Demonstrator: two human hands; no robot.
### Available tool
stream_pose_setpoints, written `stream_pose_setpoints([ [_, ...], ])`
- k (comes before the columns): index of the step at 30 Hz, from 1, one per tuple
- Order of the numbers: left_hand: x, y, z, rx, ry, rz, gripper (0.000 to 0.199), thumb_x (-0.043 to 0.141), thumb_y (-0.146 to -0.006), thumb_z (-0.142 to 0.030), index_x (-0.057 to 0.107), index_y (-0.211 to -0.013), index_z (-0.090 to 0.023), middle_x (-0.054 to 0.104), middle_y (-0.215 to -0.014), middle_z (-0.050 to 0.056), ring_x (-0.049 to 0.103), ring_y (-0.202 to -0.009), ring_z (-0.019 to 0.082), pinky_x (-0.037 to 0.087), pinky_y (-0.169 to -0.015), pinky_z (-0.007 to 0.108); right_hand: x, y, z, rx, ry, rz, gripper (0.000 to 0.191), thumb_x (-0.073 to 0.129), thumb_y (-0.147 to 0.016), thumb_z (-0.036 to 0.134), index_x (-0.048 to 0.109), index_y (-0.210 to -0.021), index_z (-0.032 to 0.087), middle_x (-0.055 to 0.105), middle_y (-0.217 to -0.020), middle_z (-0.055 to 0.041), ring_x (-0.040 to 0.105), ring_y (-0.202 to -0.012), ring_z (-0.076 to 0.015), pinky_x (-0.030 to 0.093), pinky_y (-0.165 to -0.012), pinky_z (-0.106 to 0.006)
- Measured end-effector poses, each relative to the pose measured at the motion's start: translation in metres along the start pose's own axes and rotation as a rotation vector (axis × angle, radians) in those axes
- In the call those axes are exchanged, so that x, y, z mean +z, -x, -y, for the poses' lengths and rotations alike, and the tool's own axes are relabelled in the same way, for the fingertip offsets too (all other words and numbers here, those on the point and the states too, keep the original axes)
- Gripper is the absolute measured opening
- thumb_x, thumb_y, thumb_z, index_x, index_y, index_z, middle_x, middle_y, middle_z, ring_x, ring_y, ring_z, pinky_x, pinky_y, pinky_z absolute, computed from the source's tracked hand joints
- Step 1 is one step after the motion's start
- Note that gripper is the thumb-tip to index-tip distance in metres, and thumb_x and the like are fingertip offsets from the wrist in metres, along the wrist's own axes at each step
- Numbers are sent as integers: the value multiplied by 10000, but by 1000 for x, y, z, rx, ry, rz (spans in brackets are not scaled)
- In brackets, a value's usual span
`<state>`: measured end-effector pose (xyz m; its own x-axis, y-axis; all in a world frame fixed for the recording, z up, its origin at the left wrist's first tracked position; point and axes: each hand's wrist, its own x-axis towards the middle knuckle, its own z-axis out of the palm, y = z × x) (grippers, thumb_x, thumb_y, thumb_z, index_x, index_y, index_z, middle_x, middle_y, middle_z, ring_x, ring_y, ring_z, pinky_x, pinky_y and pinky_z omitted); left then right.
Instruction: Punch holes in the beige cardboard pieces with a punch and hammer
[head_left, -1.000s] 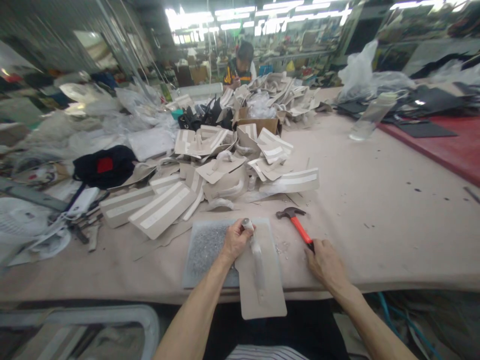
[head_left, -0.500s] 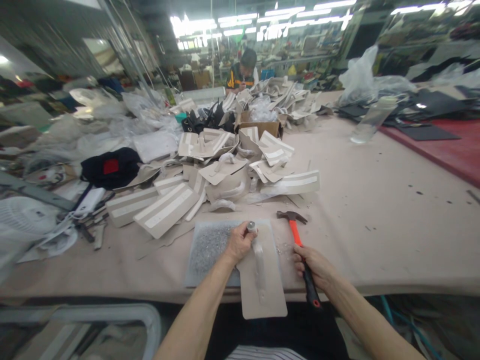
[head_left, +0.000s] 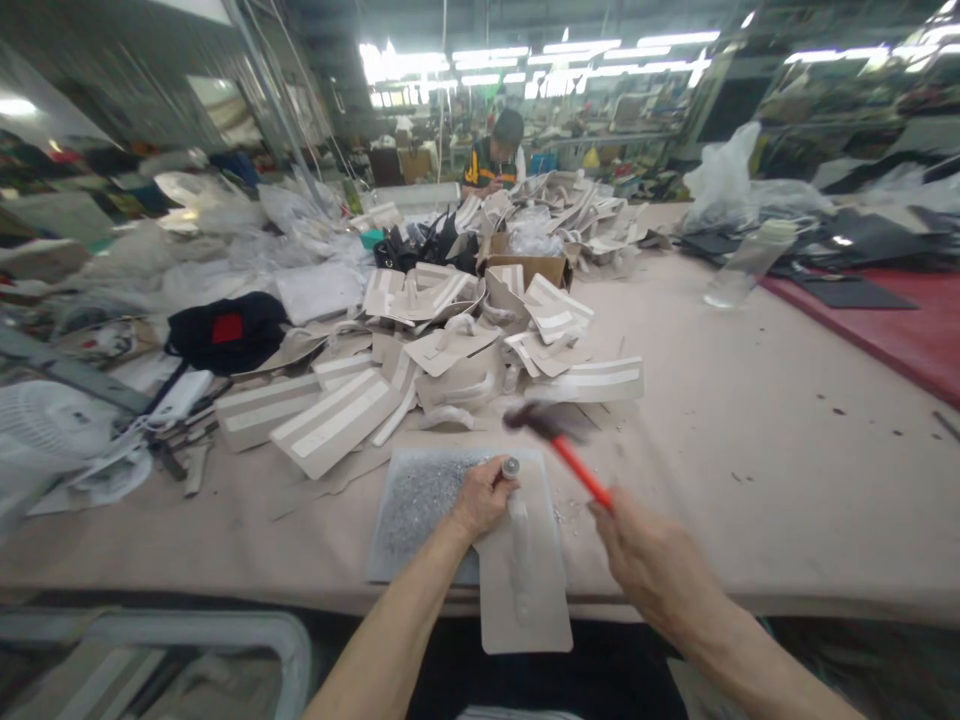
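My left hand (head_left: pixel 481 502) pinches a short metal punch (head_left: pixel 511 467) upright at the far end of a plastic-wrapped handle (head_left: pixel 520 545). That handle lies along a beige panel (head_left: pixel 546 610), whose near end hangs over the table edge. Under the panel's far part is a grey, pitted pad (head_left: pixel 420 515). In my right hand (head_left: pixel 660 560) is a claw hammer (head_left: pixel 579 470) with an orange-red shaft, raised off the table. Its head is smeared by motion, just above and right of the punch, apart from it. The punch's lower tip is hidden by my fingers.
Beyond the pad lies a heap of beige panels with handles (head_left: pixel 450 345). A white fan (head_left: pixel 52 430) and a dark cloth bag (head_left: pixel 225 332) are at left. A clear bottle (head_left: pixel 750 265) stands tilted-looking at right, near a red surface (head_left: pixel 862 320). Another person (head_left: pixel 495 155) sits far back.
My right hand has lifted the hammer from beside the panel and swung its head left toward the punch. My left hand keeps its hold. The view has shifted slightly.
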<state>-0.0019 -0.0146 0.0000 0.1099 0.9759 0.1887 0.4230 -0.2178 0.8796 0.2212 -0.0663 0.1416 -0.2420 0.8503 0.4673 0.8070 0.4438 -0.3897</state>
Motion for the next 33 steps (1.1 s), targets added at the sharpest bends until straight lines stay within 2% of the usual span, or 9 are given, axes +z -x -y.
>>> stream_pose_setpoints([
  [4,0,1,-2,-5,27,10,155,566,-796,-161,668,-910,-187,632,-749,-13,551,-706,144,407,-684,239,24,31,-32,119,247,502,290,343,-1002,390,493,-826,215,557,-535,-5,487,-424,-147,151,-470,-278],
  [10,-1,2,-4,36,9,-9,109,581,-802,-160,667,-864,-180,651,-795,6,571,-754,151,422,-728,248,39,30,-70,410,270,680,293,318,-1018,374,523,-924,186,626,-679,-59,584,-596,-190,295,-552,-277],
  [13,-1,2,-3,27,27,-14,102,611,-789,-177,674,-869,-181,655,-794,4,574,-744,150,428,-721,246,59,29,-67,393,307,564,295,348,-990,343,552,-1039,135,653,-957,-172,630,-819,-266,409,-684,-342],
  [17,2,1,-5,-2,88,-41,114,652,-769,-219,687,-872,-185,668,-789,4,580,-733,150,449,-722,243,83,27,-17,199,3,333,420,380,-972,370,444,-1329,159,582,-1237,-175,585,-1094,-281,463,-847,-378],
  [20,5,-4,-5,-86,216,-94,164,693,-733,-264,686,-867,-170,671,-768,0,576,-709,144,466,-702,237,99,26,27,219,-125,532,360,401,-959,337,501,-1271,186,660,-1089,-141,651,-960,-272,485,-769,-366],
  [23,-1,-6,0,-241,385,-327,197,679,-741,-323,647,-817,-145,640,-707,-9,557,-653,127,460,-638,220,110,24,37,352,-102,596,213,413,-919,249,589,-1003,162,679,-799,-144,664,-739,-279,462,-661,-364],
  [25,-12,-1,5,-271,403,-457,214,666,-755,-343,633,-807,-137,627,-692,-11,553,-649,122,454,-630,212,109,17,24,444,-143,531,181,404,-905,236,571,-927,172,652,-707,-121,648,-683,-260,447,-626,-344],
  [29,-34,25,6,-220,275,-472,169,683,-749,-295,657,-796,-135,647,-704,-3,579,-677,135,466,-650,213,95,-18,2,623,-396,327,195,371,-911,323,524,-908,202,578,-631,-21,593,-573,-181,423,-520,-268],
  [33,-33,39,-5,-303,236,-484,64,674,-766,-223,678,-754,-160,673,-672,13,620,-652,160,517,-633,231,95,-46,60,707,-797,115,240,367,-930,405,509,-928,212,530,-600,27,529,-495,-133,403,-454,-229],
])
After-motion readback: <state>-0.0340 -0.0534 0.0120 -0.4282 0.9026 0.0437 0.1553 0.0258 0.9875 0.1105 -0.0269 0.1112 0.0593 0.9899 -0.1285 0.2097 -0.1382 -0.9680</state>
